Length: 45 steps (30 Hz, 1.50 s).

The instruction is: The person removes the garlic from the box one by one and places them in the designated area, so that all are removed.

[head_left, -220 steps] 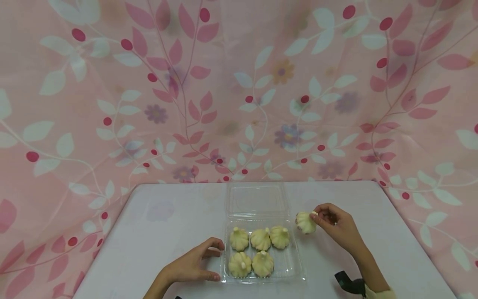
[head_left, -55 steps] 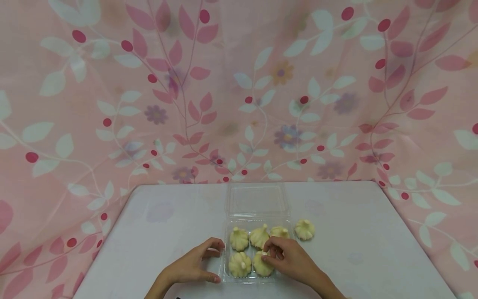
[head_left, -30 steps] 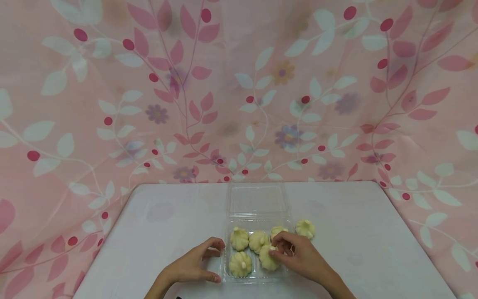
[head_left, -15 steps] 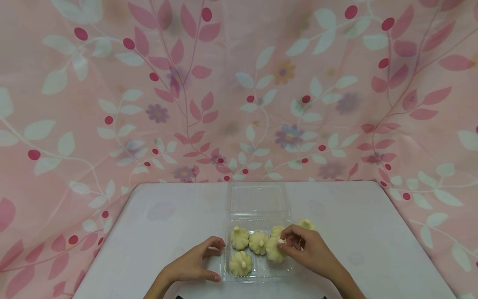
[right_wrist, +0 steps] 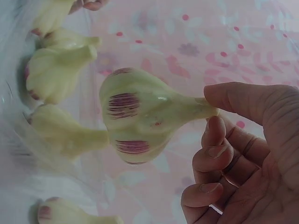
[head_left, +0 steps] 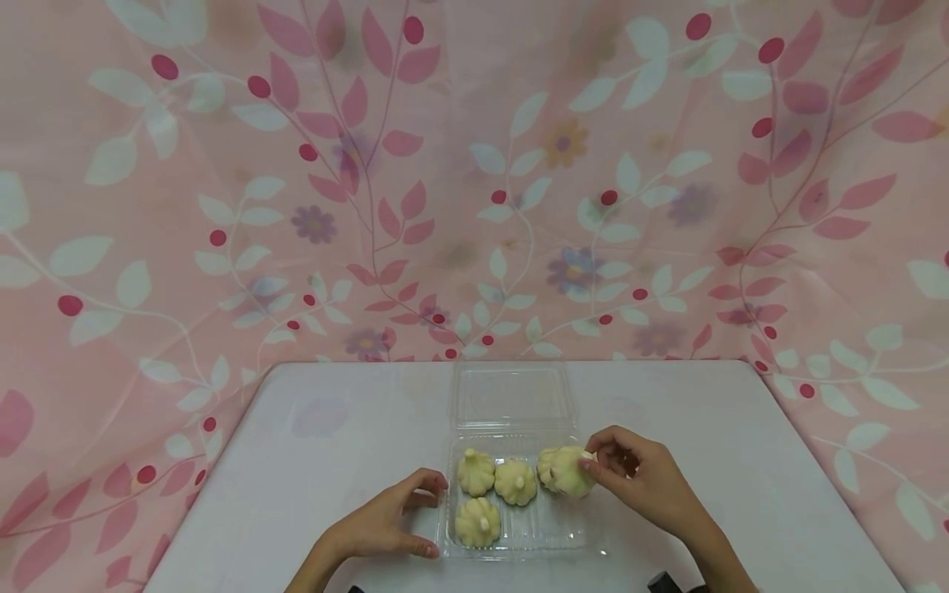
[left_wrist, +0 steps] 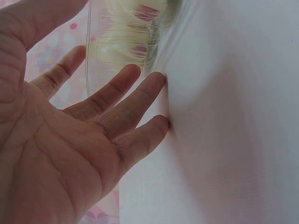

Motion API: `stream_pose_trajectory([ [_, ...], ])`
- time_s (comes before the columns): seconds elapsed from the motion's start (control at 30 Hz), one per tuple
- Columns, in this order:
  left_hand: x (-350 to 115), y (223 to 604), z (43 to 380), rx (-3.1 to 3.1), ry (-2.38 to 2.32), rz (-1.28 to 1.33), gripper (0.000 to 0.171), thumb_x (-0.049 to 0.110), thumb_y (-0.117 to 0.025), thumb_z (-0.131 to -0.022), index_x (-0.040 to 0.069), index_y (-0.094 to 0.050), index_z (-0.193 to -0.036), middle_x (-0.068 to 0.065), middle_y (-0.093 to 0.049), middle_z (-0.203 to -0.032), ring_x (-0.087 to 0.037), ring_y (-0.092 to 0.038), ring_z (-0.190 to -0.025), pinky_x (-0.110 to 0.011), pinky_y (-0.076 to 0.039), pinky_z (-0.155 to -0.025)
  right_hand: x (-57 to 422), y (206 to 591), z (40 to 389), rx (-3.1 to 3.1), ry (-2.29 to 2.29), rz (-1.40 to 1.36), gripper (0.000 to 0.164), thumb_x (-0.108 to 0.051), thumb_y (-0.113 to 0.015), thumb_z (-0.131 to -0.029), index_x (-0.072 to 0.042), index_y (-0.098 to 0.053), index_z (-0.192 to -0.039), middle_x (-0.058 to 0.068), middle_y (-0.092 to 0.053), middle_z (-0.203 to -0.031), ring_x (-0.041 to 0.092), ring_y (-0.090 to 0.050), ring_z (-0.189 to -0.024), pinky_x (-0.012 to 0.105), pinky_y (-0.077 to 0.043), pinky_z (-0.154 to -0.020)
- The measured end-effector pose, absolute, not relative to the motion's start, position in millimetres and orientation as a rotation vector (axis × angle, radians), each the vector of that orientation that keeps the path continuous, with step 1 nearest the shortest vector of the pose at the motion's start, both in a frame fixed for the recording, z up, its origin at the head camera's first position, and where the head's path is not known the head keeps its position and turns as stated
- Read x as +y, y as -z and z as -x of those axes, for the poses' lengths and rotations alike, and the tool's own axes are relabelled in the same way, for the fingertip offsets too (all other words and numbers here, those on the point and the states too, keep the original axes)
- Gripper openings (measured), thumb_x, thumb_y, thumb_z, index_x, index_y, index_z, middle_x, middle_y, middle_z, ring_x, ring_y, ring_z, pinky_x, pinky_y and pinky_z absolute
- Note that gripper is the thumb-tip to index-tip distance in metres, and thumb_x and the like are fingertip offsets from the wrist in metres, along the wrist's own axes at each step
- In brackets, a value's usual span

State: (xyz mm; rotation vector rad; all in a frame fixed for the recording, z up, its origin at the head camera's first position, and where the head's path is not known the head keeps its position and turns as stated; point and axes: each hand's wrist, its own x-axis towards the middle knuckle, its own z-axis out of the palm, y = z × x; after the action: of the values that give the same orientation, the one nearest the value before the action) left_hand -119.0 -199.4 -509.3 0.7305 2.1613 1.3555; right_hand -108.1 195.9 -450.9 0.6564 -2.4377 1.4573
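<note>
My right hand (head_left: 648, 478) pinches the stem of a pale garlic bulb (head_left: 569, 473) between thumb and fingertips. The right wrist view shows this garlic bulb (right_wrist: 135, 116) with purple streaks on its side. It hangs over the right part of a clear plastic box (head_left: 519, 534), overlapping another bulb (head_left: 545, 466) in the head view. Several more bulbs sit in the box, among them one at back left (head_left: 475, 472), one in the back middle (head_left: 515, 482) and one at front left (head_left: 478, 522). My left hand (head_left: 389, 519) rests at the box's left side, fingers loosely spread, holding nothing.
The box's clear lid (head_left: 511, 395) lies folded back behind it on the white table (head_left: 356, 445). A pink floral cloth (head_left: 460, 206) hangs behind the table. The bulb seen earlier on the table right of the box is hidden behind my right hand in the head view.
My right hand set one garlic bulb on the table right of the box, then took another from the front row and moved it right and back. My left hand has stayed put.
</note>
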Motion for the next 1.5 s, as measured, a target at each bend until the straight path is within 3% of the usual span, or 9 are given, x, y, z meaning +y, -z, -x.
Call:
stream_pose_trajectory([
  [0.4, -200, 509, 119, 2.167, -1.347, -0.736, 0.078, 0.022, -0.087, -0.076, 0.01, -0.042, -0.139, -0.009, -0.05, -0.134, -0.027, -0.053, -0.124, -0.04, -0.04, -0.109, 204, 413, 101, -2.399, -1.389, -0.539, 0.022, 0.003, -0.078, -0.081, -0.011, -0.064, -0.092, -0.004, -0.054, -0.071, 0.01, -0.045, -0.057, 0.024, -0.037, -0.044],
  [0.83, -201, 511, 118, 2.182, -1.339, -0.754, 0.078, 0.024, -0.087, -0.077, 0.01, -0.041, -0.139, -0.01, -0.05, -0.135, -0.024, -0.054, -0.124, -0.041, -0.041, -0.108, 243, 436, 118, -2.417, -1.351, -0.367, 0.02, -0.004, -0.079, -0.084, -0.013, -0.067, -0.097, 0.0, -0.061, -0.077, 0.013, -0.053, -0.064, 0.022, -0.045, -0.051],
  [1.5, -201, 512, 120, 2.175, -1.351, -0.769, 0.079, 0.024, -0.087, -0.077, 0.009, -0.041, -0.139, -0.01, -0.05, -0.135, -0.025, -0.054, -0.124, -0.04, -0.041, -0.108, 270, 448, 127, -2.431, -1.352, -0.259, 0.016, -0.003, -0.076, -0.086, -0.006, -0.067, -0.098, 0.005, -0.06, -0.075, 0.014, -0.055, -0.061, 0.021, -0.047, -0.049],
])
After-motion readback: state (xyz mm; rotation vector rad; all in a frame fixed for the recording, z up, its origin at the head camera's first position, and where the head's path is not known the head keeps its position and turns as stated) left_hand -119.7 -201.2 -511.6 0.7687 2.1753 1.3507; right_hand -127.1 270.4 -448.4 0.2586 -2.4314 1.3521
